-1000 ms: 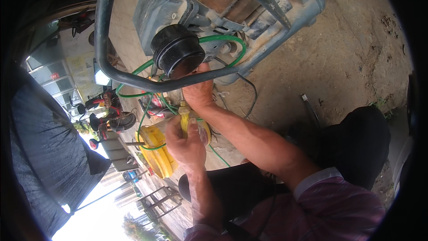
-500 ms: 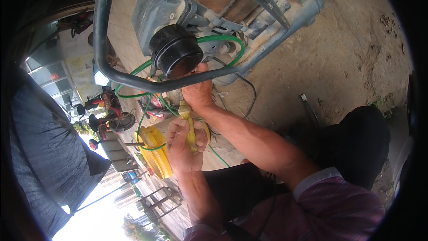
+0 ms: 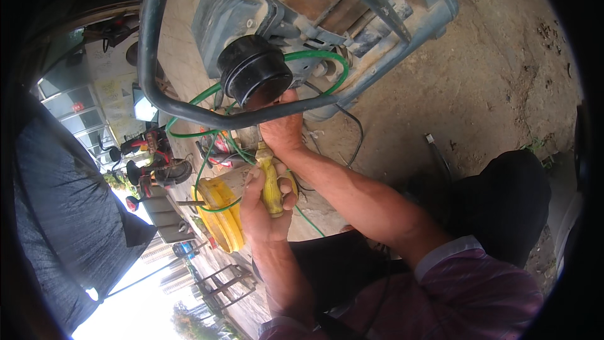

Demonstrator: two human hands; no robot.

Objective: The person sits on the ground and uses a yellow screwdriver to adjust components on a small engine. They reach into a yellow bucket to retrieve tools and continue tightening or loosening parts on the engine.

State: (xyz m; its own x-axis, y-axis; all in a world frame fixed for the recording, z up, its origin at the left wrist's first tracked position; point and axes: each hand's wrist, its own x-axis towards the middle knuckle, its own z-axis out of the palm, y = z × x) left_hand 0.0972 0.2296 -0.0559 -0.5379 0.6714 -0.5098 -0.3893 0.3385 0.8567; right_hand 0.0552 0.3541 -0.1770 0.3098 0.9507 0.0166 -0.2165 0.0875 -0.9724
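Head view, left hand [image 3: 261, 221]: fingers clamped around the yellow handle of the screwdriver [image 3: 271, 186], a wrap grip that likely suits turning and axial push
Screwdriver: in the left hand, below the bar [image 3: 236, 121]; shaft directed toward the machine [image 3: 220, 16], tip hidden
Right hand [image 3: 284, 131]: reaches in under the bar and the black cup [image 3: 255, 74], probably to steady or guide near the shaft; fingertips hidden, so apart, together or clamped cannot be told
Hose [image 3: 318, 54]: green, looped around the cup, strands hanging beside the left hand
Bucket [image 3: 217, 208]: yellow, beyond the left hand
Obstructions: bar and cup mask the shaft end; right forearm limits room beside the handle; loose hose could snag
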